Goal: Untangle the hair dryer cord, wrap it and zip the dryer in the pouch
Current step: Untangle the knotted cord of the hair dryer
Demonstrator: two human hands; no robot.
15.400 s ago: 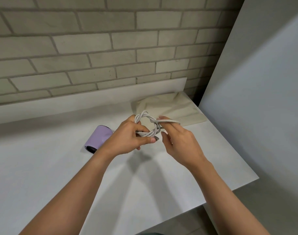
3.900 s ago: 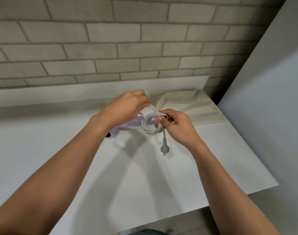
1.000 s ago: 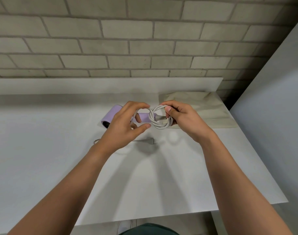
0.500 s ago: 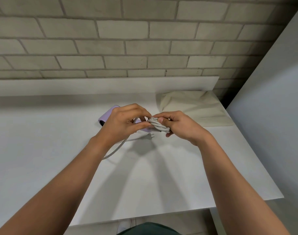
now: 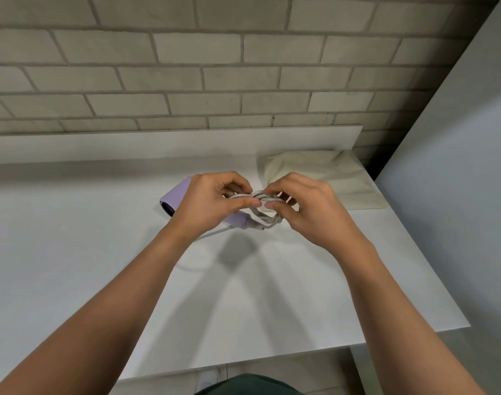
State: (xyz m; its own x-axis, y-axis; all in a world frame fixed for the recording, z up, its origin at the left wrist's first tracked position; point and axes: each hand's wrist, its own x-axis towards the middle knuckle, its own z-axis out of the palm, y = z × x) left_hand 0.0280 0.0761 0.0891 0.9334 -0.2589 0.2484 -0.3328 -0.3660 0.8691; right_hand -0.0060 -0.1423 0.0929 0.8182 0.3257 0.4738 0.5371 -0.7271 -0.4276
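A lilac hair dryer (image 5: 175, 196) lies on the white counter, its barrel pointing left and its handle end (image 5: 239, 220) showing under my left hand. Its grey cord (image 5: 265, 216) is bundled in a small coil just above the counter. My left hand (image 5: 212, 203) pinches the coil's left side between thumb and fingers. My right hand (image 5: 303, 208) pinches its right side, fingertips nearly meeting the left ones. A loose stretch of cord (image 5: 212, 232) runs out under my left wrist. The plug is hidden. The cream fabric pouch (image 5: 323, 178) lies flat behind my right hand.
The white counter (image 5: 72, 252) ends at a front edge near me and a right edge beside a grey panel (image 5: 457, 195). A low white upstand and brick wall (image 5: 215, 81) close the back.
The plug lying on the counter half a second ago is out of sight now. Both hands stay on the coil, which has tilted so its loops show lower between them.
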